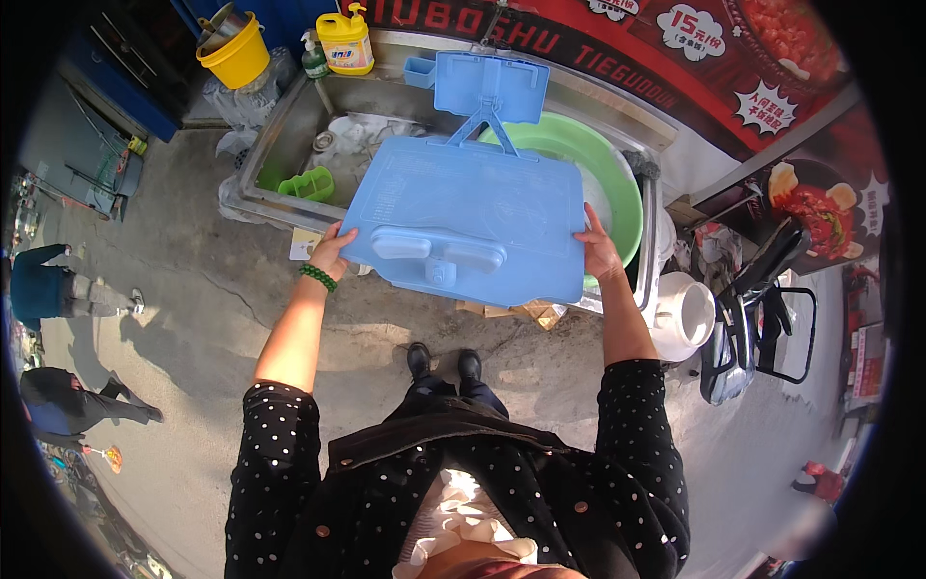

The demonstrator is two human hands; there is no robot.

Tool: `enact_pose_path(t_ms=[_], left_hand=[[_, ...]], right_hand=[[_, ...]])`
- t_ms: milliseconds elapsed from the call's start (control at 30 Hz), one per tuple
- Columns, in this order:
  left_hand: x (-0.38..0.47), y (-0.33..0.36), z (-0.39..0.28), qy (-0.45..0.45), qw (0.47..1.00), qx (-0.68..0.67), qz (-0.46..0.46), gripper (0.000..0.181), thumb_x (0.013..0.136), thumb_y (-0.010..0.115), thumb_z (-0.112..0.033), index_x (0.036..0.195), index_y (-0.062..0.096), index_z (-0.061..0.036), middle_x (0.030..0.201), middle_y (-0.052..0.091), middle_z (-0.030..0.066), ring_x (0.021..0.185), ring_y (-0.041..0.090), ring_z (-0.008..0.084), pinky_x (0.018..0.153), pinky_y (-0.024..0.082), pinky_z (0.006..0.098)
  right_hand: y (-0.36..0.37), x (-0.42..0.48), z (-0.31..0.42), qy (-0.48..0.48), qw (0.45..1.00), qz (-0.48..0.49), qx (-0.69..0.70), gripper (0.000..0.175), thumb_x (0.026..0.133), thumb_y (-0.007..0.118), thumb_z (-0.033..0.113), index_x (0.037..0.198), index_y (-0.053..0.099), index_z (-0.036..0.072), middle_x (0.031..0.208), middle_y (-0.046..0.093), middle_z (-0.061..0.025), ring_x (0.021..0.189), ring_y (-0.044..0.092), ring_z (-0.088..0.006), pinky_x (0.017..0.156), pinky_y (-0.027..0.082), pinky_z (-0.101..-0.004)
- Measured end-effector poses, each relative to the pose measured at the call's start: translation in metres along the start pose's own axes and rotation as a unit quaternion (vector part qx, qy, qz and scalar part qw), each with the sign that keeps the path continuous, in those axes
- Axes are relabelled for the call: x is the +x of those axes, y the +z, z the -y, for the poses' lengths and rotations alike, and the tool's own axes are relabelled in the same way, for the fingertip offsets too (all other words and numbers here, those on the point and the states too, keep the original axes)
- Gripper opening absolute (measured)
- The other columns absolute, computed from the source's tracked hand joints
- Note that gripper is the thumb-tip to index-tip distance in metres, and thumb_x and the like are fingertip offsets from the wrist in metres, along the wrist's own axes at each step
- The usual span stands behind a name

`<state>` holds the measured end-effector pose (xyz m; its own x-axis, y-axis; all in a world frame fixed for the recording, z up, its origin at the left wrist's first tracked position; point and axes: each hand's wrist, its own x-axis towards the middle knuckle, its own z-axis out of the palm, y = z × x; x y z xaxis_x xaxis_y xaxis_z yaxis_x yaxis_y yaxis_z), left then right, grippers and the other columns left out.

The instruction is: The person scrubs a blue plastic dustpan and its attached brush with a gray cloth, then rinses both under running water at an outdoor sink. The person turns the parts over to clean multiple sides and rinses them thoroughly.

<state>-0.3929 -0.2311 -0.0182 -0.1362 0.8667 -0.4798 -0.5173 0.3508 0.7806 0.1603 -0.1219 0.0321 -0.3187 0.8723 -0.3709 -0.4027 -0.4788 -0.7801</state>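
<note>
A light blue plastic board (pixel 470 195), with molded raised parts near its close edge and a hinged blue panel (pixel 490 85) standing at its far edge, is held above a steel sink. My left hand (pixel 333 251) grips its left edge, a green beaded bracelet (pixel 318 278) on the wrist. At the right edge, my right hand (pixel 599 247) holds the board, fingers on its rim. Under the board's right side, a green basin (pixel 628 192) with cloudy water sits in the sink, partly hidden. Suds and a green plastic holder (pixel 307 185) lie in the sink's left part.
The steel sink's rim (pixel 278 208) runs before me. Behind stand a yellow detergent jug (pixel 346 45), a green pump bottle (pixel 314 58) and a yellow bucket (pixel 235 61). A white bucket (pixel 681 318) and a folded cart (pixel 752 326) stand right. Two people (pixel 45 286) are at the left.
</note>
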Motion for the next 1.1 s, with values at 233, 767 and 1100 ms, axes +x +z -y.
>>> enact_pose_path(t_ms=[233, 767, 1100], left_hand=[[0.061, -0.021, 0.027, 0.058, 0.986, 0.157, 0.024, 0.044, 0.09, 0.073, -0.011, 0.13, 0.057, -0.0119, 0.12, 0.063, 0.0042, 0.112, 0.058, 0.0178, 0.096, 0.047, 0.0345], [0.036, 0.069, 0.041, 0.373, 0.607, 0.698, -0.077, 0.072, 0.087, 0.072, -0.039, 0.15, 0.043, -0.0164, 0.154, 0.034, 0.0152, 0.143, 0.027, 0.0398, 0.118, 0.023, 0.0508], [0.089, 0.155, 0.045, 0.352, 0.474, 0.793, 0.15, 0.093, 0.089, 0.056, -0.067, 0.157, 0.028, -0.0107, 0.165, 0.014, 0.0172, 0.153, 0.007, 0.0395, 0.122, 0.008, 0.0553]], right_hand=[[-0.018, 0.03, -0.027, 0.02, 0.987, -0.149, -0.061, 0.092, 0.079, 0.054, -0.01, 0.16, 0.016, 0.013, 0.15, 0.043, -0.0163, 0.126, 0.054, -0.0322, 0.101, 0.047, -0.0479], [-0.001, 0.018, -0.084, -0.216, 0.548, -0.268, -0.762, 0.071, 0.093, 0.065, 0.038, 0.149, 0.04, 0.003, 0.157, 0.035, -0.0171, 0.146, 0.031, -0.0355, 0.118, 0.028, -0.0477], [0.108, 0.084, -0.123, -0.324, 0.56, -0.038, -0.762, 0.071, 0.095, 0.056, 0.05, 0.148, 0.043, 0.004, 0.159, 0.035, -0.009, 0.149, 0.027, -0.0298, 0.121, 0.022, -0.0501]])
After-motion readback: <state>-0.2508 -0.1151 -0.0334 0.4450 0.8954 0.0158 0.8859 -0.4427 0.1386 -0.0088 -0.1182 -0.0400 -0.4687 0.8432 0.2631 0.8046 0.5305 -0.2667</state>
